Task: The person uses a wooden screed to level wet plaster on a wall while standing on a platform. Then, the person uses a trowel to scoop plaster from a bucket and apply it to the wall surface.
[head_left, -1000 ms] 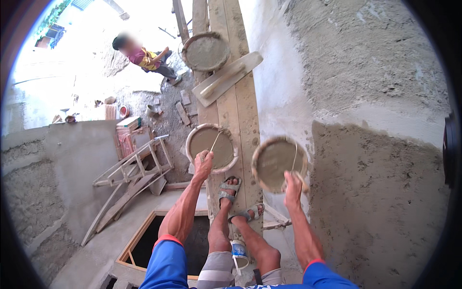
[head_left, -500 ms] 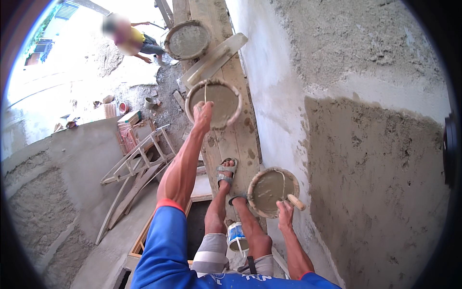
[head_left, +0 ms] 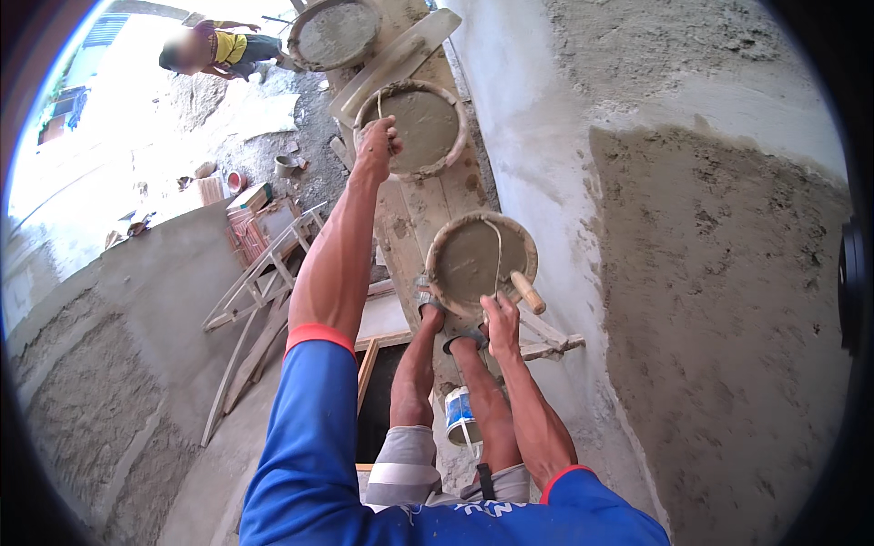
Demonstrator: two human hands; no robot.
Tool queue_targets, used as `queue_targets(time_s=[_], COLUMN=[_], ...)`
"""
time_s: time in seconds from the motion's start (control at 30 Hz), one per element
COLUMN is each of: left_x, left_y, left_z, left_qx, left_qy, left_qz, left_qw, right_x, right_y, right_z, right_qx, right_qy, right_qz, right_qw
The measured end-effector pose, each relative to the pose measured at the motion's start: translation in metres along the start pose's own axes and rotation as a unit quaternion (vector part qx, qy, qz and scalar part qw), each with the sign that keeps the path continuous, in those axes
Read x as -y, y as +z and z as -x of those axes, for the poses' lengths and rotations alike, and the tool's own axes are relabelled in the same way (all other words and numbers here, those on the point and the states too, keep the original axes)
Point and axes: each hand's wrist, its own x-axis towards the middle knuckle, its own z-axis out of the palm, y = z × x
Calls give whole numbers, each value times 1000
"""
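Observation:
My left hand [head_left: 377, 141] is closed on the wire handle of a round bucket of grey mortar [head_left: 417, 127], held out ahead over the plank walkway [head_left: 401, 232]. Closer to me, my right hand [head_left: 499, 318] grips another mortar bucket's wire handle; that bucket [head_left: 469, 259] has a short wooden grip [head_left: 528, 291] at its right side. Beyond the left bucket lie a long pale float [head_left: 428, 32] and a third bucket of mortar [head_left: 332, 32]. My sandalled feet are partly behind the nearer bucket, with a blue-and-white pail [head_left: 460, 417] below.
A partly plastered wall [head_left: 710, 318] runs along the right. On the left lie a wooden frame [head_left: 273, 273], stacked bricks [head_left: 246, 227] and a framed floor opening [head_left: 382, 387]. A co-worker [head_left: 223, 50] is on the ground at upper left.
My left hand and its bucket moved forward along the plank toward the float. My right hand's bucket swung out rightward and down, then came back inward and up over my feet.

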Motion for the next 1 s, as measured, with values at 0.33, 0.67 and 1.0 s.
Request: queue_targets(time_s=[0.33,0.67,1.0], left_x=[109,227,238], left_y=[-116,-140,-91], left_z=[93,112,134], left_qx=[-106,-12,-15], left_qy=[88,-37,184], left_qz=[-285,-162,-412], left_qw=[949,986,892], right_x=[1,5,-23], right_y=[93,45,32], right_z=[-39,-37,-105], right_qx=[-40,-47,96], right_qy=[10,-200,217], right_qz=[-108,361,218], right_qw=[993,909,947])
